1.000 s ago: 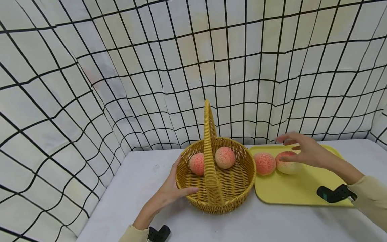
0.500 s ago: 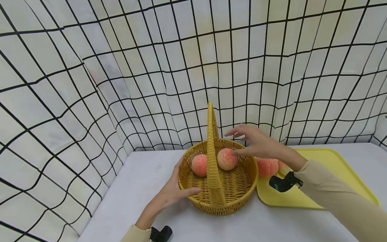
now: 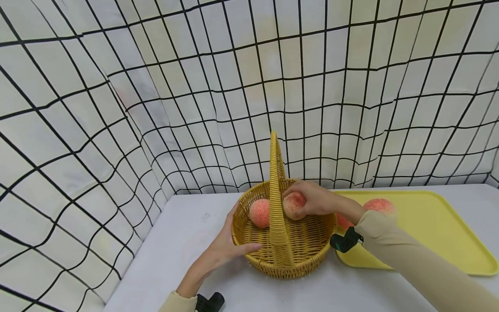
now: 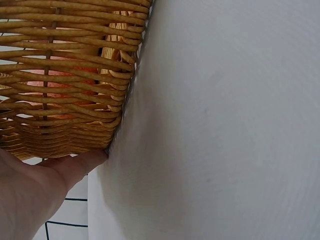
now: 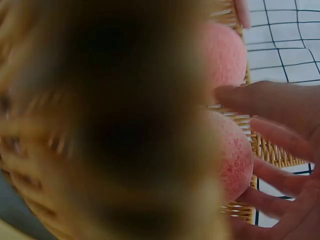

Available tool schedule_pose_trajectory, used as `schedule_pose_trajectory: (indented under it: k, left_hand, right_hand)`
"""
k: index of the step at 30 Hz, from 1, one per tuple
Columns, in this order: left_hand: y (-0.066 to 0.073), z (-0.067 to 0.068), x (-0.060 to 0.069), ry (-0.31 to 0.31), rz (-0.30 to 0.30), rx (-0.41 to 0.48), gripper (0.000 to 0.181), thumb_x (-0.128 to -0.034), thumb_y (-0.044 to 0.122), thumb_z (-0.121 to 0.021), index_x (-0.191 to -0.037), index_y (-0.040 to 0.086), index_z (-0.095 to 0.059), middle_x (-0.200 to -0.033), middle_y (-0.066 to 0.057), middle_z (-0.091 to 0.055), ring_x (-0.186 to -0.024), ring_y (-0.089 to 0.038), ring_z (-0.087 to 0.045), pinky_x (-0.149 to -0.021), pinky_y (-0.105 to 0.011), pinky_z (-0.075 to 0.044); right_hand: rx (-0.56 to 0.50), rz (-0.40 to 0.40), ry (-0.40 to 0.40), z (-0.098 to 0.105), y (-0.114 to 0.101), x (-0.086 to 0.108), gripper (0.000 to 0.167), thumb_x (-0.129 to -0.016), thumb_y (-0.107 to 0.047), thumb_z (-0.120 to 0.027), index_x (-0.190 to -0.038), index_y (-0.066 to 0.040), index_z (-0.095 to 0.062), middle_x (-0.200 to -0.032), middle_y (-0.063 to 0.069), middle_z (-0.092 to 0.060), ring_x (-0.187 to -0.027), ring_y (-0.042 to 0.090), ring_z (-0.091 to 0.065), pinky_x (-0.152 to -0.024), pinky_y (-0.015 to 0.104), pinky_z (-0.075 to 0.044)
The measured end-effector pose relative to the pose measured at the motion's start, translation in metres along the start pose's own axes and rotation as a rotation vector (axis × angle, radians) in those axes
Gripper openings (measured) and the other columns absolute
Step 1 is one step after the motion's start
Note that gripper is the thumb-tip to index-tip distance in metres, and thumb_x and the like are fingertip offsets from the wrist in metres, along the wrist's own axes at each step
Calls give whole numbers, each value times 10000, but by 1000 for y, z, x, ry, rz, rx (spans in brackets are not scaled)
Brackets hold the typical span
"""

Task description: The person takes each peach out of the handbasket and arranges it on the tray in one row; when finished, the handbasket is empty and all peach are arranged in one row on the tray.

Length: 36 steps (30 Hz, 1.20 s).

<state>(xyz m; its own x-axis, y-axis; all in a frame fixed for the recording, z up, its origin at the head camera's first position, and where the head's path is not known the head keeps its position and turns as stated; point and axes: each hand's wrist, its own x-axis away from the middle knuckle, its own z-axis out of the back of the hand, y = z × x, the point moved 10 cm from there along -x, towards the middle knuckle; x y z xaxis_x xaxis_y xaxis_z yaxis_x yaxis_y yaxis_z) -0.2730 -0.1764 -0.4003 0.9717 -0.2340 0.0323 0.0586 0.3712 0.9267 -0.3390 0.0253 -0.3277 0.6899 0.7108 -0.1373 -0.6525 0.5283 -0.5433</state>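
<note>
- Since half a second ago, the right-hand grip (image 3: 313, 199) has dropped into the basket; I see it now curled round the pink peach (image 3: 292, 207), grasping it.
- That peach sits inside the wicker basket (image 3: 290, 272), right of the tall arched handle (image 3: 277, 203); a second peach (image 3: 259, 213) lies left of it.
- Left-hand grip (image 3: 226, 242) holds the basket's left side, thumb over the rim.
- Just right, a yellow tray (image 3: 432, 229) bears two more peaches (image 3: 380, 205), partly hidden by the right arm (image 3: 409, 255).
- White desk (image 3: 195, 225) beneath; black-gridded white wall covering (image 3: 234, 108) behind.
</note>
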Motion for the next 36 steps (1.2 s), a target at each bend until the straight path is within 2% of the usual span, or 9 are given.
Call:
schedule_pose_trajectory:
  k: [6, 9, 16, 22, 28, 33, 36]
  left_hand:
    - [0, -1, 0, 0, 1, 2, 1267, -809, 328, -910, -1693, 223, -8, -1730, -150, -155, -1536, -371, -295, -1221, -573, -285]
    - [0, -2, 0, -2, -3, 8, 1269, -812, 313, -909, -1693, 214, -2, -1730, -152, -154, -1533, -375, -302, -1219, -572, -292]
    - [0, -2, -1, -3, -12, -2, 1282, -807, 325, -915, -1693, 194, 3, -1726, -158, -160, -1526, -376, -314, -1219, -568, -294]
    - [1, 0, -1, 4, -18, -24, 1297, -791, 366, -921, -1693, 199, -4, -1721, -182, -167, -1508, -394, -345, -1208, -568, -313]
    - [2, 0, 0, -1, -27, -10, 1286, -791, 343, -923, -1693, 216, -15, -1721, -177, -166, -1503, -396, -352, -1205, -570, -318]
    - [3, -1, -1, -5, -32, -8, 1272, -798, 340, -918, -1693, 212, -24, -1718, -180, -174, -1494, -400, -368, -1200, -568, -330]
    - [3, -1, -1, -9, -40, -3, 1267, -803, 338, -914, -1693, 200, -22, -1712, -194, -182, -1481, -419, -384, -1186, -574, -350]
  right_hand:
    - [-3, -6, -56, -7, 2, 3, 493, -851, -73, -827, -1305, 41, -674, -1356, 221, -560, -1283, 409, -518, -1087, 576, -452]
    - [-25, 1, -64, -10, 1, 4, 487, -852, -62, -828, -1308, 20, -677, -1330, 178, -556, -1261, 363, -520, -1091, 551, -444]
    - [-54, 91, -109, -29, -8, 13, 432, -868, -83, -824, -1281, -80, -696, -1299, 88, -565, -1231, 282, -553, -1065, 481, -465]
    - [-25, 131, -138, -40, -12, 19, 558, -793, -158, -913, -1289, -80, -669, -1284, 75, -583, -1187, 246, -565, -999, 412, -507]
    - [-24, 156, -73, -37, -15, 22, 562, -791, -230, -923, -1284, -113, -680, -1244, 22, -619, -1149, 208, -575, -962, 393, -533]
    - [-105, 158, 37, -24, -20, 33, 610, -799, -331, -930, -1319, -148, -669, -1264, -6, -650, -1130, 191, -596, -917, 378, -557]
    - [-190, 124, 84, -9, -21, 46, 632, -799, -331, -936, -1344, -188, -651, -1313, -6, -639, -1117, 197, -615, -883, 366, -572]
